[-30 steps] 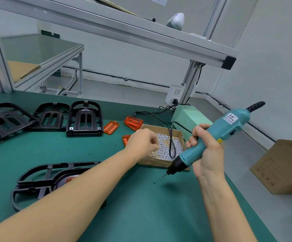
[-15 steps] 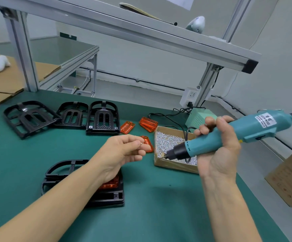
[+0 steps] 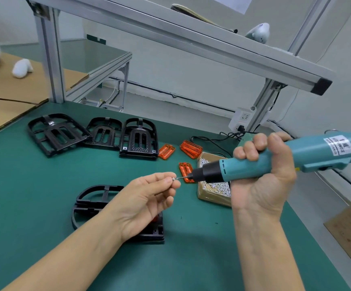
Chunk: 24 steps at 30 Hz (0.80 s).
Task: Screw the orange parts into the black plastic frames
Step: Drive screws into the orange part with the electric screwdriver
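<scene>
The left hand [image 3: 147,198], palm up, pinches a screw [image 3: 173,179] at the bit. The right hand [image 3: 262,177] grips the screwdriver [image 3: 285,158] (its rear cut off).

Assembly workshop, green workbench [image 3: 44,196] (aluminium-framed)

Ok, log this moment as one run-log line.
left hand: pinches screw at driver bit | right hand: grips electric screwdriver | black frame: on mat, under left hand | step: loading screw
</scene>
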{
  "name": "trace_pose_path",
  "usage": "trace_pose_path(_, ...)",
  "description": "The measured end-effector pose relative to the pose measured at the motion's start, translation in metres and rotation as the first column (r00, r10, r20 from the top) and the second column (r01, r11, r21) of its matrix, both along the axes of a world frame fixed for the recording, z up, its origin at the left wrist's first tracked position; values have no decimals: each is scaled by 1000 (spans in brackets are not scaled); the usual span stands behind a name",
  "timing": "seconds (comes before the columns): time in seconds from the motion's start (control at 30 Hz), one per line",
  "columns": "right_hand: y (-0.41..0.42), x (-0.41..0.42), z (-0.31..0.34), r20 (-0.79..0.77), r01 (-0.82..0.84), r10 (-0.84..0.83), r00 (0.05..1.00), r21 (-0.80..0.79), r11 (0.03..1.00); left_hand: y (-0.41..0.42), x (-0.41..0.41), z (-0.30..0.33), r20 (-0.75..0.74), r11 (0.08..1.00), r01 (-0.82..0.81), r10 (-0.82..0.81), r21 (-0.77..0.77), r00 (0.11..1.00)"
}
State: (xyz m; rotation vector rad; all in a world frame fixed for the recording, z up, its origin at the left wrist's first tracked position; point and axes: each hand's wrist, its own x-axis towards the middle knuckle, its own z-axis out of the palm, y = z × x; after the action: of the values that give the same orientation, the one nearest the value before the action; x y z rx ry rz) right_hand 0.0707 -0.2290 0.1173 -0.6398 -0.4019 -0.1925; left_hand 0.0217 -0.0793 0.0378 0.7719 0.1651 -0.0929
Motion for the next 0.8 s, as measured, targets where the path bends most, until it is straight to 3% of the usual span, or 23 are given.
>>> trace_pose_path(0.47,3,-3,-1,-18,14,-14,1000,1,1000,-6,-7,-1,-4,998,-42,42,-54,999)
trace_pose_path(0.8,16,-4,-9,-20,76,-75,997,48,996,-16,-8,-4,69,942,-308,301,137,951)
